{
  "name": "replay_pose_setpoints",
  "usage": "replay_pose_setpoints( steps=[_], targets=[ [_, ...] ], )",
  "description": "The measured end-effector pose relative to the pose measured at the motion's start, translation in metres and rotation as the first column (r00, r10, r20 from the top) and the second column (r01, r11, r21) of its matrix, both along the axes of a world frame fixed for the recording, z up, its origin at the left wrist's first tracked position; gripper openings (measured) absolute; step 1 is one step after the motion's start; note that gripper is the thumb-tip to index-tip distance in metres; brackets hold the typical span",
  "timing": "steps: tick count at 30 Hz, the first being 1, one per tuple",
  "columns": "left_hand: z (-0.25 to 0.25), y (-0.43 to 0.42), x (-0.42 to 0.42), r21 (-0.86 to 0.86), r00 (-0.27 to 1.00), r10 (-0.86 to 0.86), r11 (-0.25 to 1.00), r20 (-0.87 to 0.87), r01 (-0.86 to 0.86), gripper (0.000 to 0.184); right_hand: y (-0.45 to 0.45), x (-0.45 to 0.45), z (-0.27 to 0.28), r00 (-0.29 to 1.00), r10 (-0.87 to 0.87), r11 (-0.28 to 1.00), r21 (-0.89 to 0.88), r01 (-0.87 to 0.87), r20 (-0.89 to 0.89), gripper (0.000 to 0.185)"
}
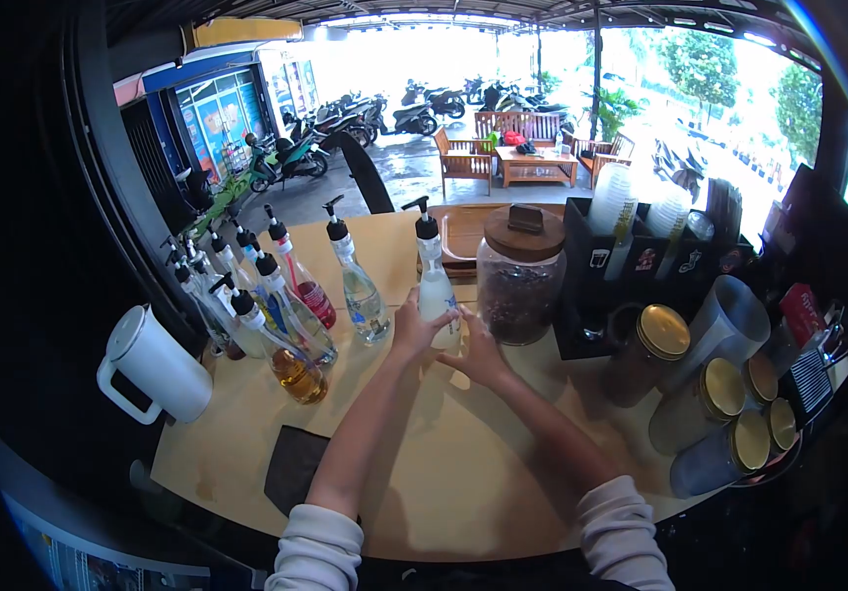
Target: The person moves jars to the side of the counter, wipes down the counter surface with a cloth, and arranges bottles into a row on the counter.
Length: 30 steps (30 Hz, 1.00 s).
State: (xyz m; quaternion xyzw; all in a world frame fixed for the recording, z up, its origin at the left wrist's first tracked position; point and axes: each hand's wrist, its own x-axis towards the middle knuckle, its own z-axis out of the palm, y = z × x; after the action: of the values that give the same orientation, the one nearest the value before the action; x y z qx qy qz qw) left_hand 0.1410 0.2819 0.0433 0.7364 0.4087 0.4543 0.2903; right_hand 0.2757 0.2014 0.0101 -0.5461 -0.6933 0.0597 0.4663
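We note the pump bottle [437,288] upright near frame centre; left grip [416,327] curls round its body, right grip [483,353] spread alongside, contact unclear. We judge it stiff, moderately heavy, smooth, perhaps breakable; best held low.

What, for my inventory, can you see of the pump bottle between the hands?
The pump bottle looks clear, glass or plastic, with a black pump head, whitish contents and blue markings. Roughly upright, it seems to stand on the table, left of the lidded jar. The left hand and right hand surround its lower body; exact contact is unclear.
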Motion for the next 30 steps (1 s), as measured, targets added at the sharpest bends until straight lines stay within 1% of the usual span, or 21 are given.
replay_pose_setpoints(
  steps=[1,2,4,5,7,8,9,10,11,12,14,15,17,20,24,27,30],
  targets=[
    [0.001,0.003,0.003,-0.006,1.0,0.005,1.0,-0.009,-0.006,0.071,-0.011,0.009,0.004,0.998,0.056,0.974,-0.22,-0.059,-0.018,0.08],
    [0.001,0.006,0.005,-0.016,1.0,0.007,1.0,-0.007,-0.008,0.071,-0.017,0.017,-0.003,0.998,0.058,0.971,-0.23,-0.06,-0.017,0.08],
    [-0.001,0.018,0.01,0.0,0.999,-0.039,0.999,-0.015,0.039,0.071,-0.027,0.028,-0.018,0.985,0.134,0.963,-0.248,-0.103,0.111,0.07],
    [-0.003,0.021,0.013,0.01,0.999,-0.043,0.999,0.011,0.043,0.073,-0.029,0.03,-0.025,0.985,0.135,0.962,-0.254,-0.103,0.112,0.07],
    [-0.015,0.027,0.016,0.024,0.999,-0.033,0.999,0.015,0.033,0.074,-0.034,0.03,-0.024,0.968,0.156,0.981,-0.142,-0.129,0.198,0.054],
    [-0.022,0.029,0.016,0.042,1.0,-0.023,0.999,0.01,0.022,0.076,-0.036,0.03,-0.023,0.967,0.157,0.981,-0.143,-0.129,0.201,0.054],
    [-0.026,0.024,0.016,0.044,1.0,-0.022,0.999,0.011,0.022,0.076,-0.037,0.029,-0.023,0.967,0.152,0.981,-0.154,-0.121,0.206,0.05],
    [-0.03,0.02,0.015,0.001,1.0,0.0,1.0,-0.01,0.0,0.077,-0.035,0.029,-0.02,0.966,0.144,0.981,-0.159,-0.112,0.213,0.046],
    [-0.031,0.018,0.016,-0.044,0.999,0.019,0.999,-0.032,-0.021,0.078,-0.034,0.029,-0.017,0.966,0.141,0.982,-0.153,-0.109,0.215,0.046],
    [-0.028,0.017,0.017,-0.043,0.999,0.016,0.999,-0.032,-0.018,0.078,-0.035,0.029,-0.018,0.969,0.141,0.98,-0.169,-0.107,0.202,0.046],
    [-0.022,0.015,0.019,-0.16,1.0,-0.004,0.987,-0.025,0.0,0.079,-0.037,0.028,-0.019,0.972,0.139,0.976,-0.189,-0.103,0.188,0.045],
    [-0.027,0.02,0.021,-0.16,1.0,-0.004,0.987,-0.02,0.001,0.079,-0.036,0.028,-0.02,0.972,0.138,0.978,-0.18,-0.104,0.189,0.045],
    [-0.035,0.031,0.026,-0.095,1.0,-0.025,0.995,0.015,0.026,0.082,-0.035,0.029,-0.02,0.97,0.142,0.98,-0.169,-0.109,0.199,0.045],
    [-0.035,0.034,0.033,-0.079,0.998,-0.049,0.996,0.033,0.052,0.081,-0.033,0.028,-0.023,0.971,0.155,0.979,-0.161,-0.126,0.182,0.045],
    [-0.037,0.038,0.038,-0.065,0.998,-0.054,0.996,0.007,0.055,0.082,-0.033,0.03,-0.024,0.971,0.148,0.982,-0.141,-0.122,0.187,0.046],
    [-0.034,0.034,0.039,-0.086,0.998,-0.054,0.995,0.007,0.055,0.083,-0.033,0.029,-0.023,0.97,0.137,0.985,-0.135,-0.112,0.199,0.047],
    [-0.03,0.028,0.04,-0.084,0.999,-0.031,0.996,-0.02,0.03,0.079,-0.033,0.029,-0.023,0.97,0.13,0.985,-0.134,-0.104,0.203,0.048]
  ],
)
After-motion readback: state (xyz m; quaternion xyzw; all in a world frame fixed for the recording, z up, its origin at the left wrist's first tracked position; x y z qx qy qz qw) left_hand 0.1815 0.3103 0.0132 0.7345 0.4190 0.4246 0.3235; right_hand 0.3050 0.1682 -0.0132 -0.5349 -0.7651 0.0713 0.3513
